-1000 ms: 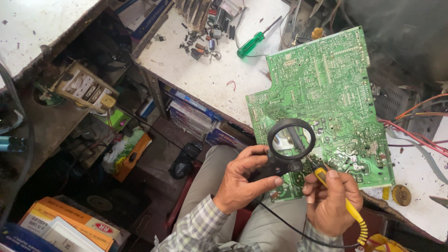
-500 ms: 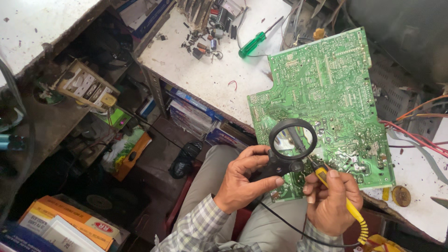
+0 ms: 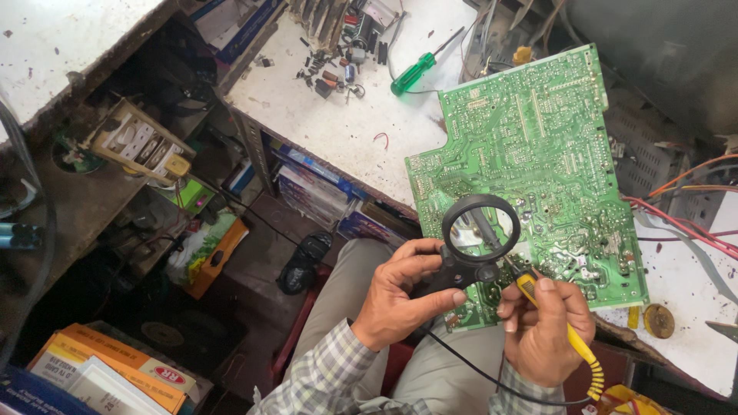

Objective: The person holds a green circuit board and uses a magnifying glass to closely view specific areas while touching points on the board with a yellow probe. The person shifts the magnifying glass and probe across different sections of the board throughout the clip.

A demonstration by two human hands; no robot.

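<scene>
Two tools are held over the large green printed circuit board (image 3: 538, 169), which is propped on the edge of the white workbench (image 3: 346, 131). A round black-framed magnifying glass (image 3: 480, 228) is gripped by its handle in the left hand (image 3: 400, 296); a yellow-handled soldering iron (image 3: 550, 315) is clasped pen-fashion in the right hand (image 3: 542, 330). The board is judged light, stiff and fragile, best taken by its bare edges; the lens by its handle.
</scene>
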